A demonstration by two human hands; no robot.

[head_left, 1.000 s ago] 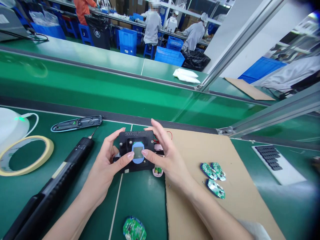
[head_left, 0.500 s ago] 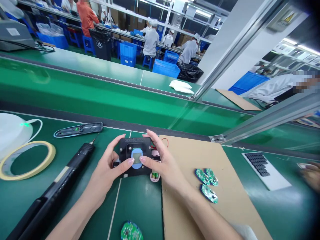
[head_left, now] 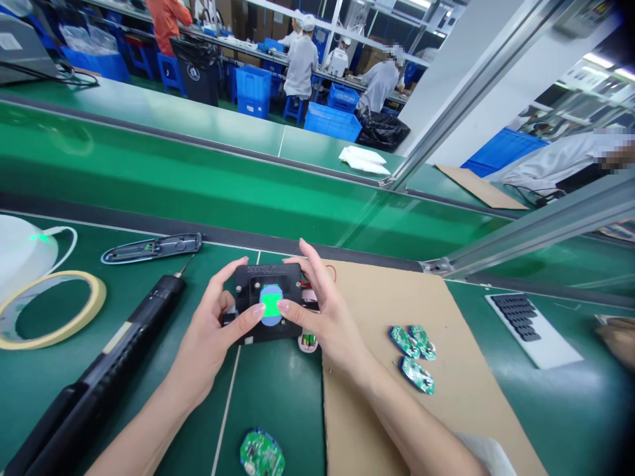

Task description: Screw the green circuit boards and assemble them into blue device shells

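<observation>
A black test fixture (head_left: 270, 334) sits between both my hands. Set in its middle is a blue-rimmed display module (head_left: 271, 318), its small screen glowing bright green. My left hand (head_left: 218, 314) grips the fixture's left side, thumb pressed on the module's left edge. On the other side my right hand (head_left: 322, 317) holds the fixture, with its thumb on the module's right edge and fingers raised along the far corner. A pink battery holder (head_left: 308, 342) with green cells shows partly below my right hand, and a red wire (head_left: 332, 272) loops out behind it.
Left lie an electric screwdriver (head_left: 133, 337), a tape roll (head_left: 94, 305), an opened device shell (head_left: 153, 249) and a white round device (head_left: 22, 254). Green circuit boards (head_left: 417, 375) rest on cardboard (head_left: 367, 297); another circuit board (head_left: 262, 453) lies in front. A co-worker's hand (head_left: 618, 340) shows far right.
The module's screen has gone from dull grey to glowing green. Both hands keep their hold on the fixture, and the view has shifted slightly.
</observation>
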